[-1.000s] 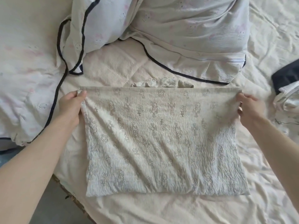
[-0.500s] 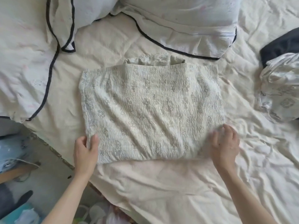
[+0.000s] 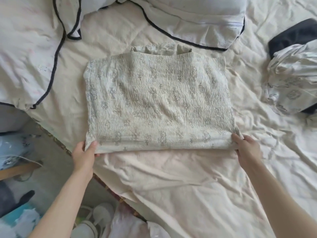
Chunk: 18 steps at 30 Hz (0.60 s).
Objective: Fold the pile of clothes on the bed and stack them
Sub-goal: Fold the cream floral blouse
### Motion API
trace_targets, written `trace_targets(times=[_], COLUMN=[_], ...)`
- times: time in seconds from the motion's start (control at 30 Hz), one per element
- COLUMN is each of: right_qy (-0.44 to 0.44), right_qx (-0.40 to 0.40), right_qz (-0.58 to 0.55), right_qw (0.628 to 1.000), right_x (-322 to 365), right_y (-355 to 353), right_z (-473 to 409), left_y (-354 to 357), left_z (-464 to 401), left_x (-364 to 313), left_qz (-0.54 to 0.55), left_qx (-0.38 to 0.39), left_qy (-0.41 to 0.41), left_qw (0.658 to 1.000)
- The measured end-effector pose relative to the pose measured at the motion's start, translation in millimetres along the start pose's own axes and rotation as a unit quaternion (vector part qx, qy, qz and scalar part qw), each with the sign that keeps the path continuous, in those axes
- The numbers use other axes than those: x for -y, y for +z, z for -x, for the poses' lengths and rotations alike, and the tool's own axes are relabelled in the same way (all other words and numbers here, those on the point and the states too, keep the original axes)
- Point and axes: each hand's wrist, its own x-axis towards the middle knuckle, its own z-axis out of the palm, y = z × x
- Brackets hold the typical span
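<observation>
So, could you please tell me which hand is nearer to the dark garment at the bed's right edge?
Right. The right hand holds the printed cloth's near right corner, below the dark garment; the left hand pinches the opposite corner, farther off.

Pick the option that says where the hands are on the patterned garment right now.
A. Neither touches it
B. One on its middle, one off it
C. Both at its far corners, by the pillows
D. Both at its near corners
D: the left hand and the right hand each grip a near corner of the patterned garment.
</observation>
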Motion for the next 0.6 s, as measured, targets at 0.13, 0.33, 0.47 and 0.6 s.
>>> trace_targets(times=[0.13,0.33,0.47,0.6], right_qy=[-0.083,-0.396,-0.478,-0.428], right_qx=[-0.121,-0.002,0.142,0.187], right_qz=[0.189,0.454,0.503,0.561], right_qw=[0.971,0.798,0.706,0.683], right_x=[3,-24,-46,-43], right_y=[18,67,105,119], right_z=[11,79,109,101], left_y=[-1,-6,-3,4], left_z=[-1,5,16,36], left_x=[-7,-9,-19,-37], left_qz=[0.075,0.124,0.124,0.110], left_qx=[0.077,0.093,0.067,0.019], left_qy=[-0.068,-0.067,-0.054,-0.042], left_qw=[0.992,0.986,0.989,0.993])
